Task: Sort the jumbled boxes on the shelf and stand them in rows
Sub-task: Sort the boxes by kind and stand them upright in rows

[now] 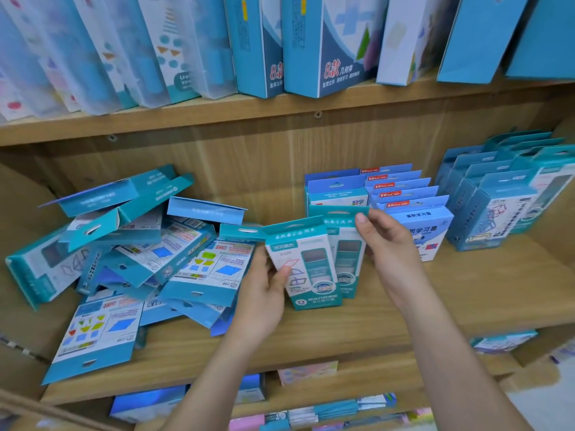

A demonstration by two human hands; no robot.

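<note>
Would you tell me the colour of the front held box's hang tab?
Teal; the hang tab on the box shows best in the head view.

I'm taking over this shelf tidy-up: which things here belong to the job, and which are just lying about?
Job: front box, gripped by left hand; back box, pinched by right hand; jumbled pile; standing rows.
Lying about: tall boxes on the board above; packs on the level below.

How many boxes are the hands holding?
2. The front box is in the left hand, thumb on its face. The back box is right behind it, its top tab pinched by the right hand. Another could be hidden behind.
</note>
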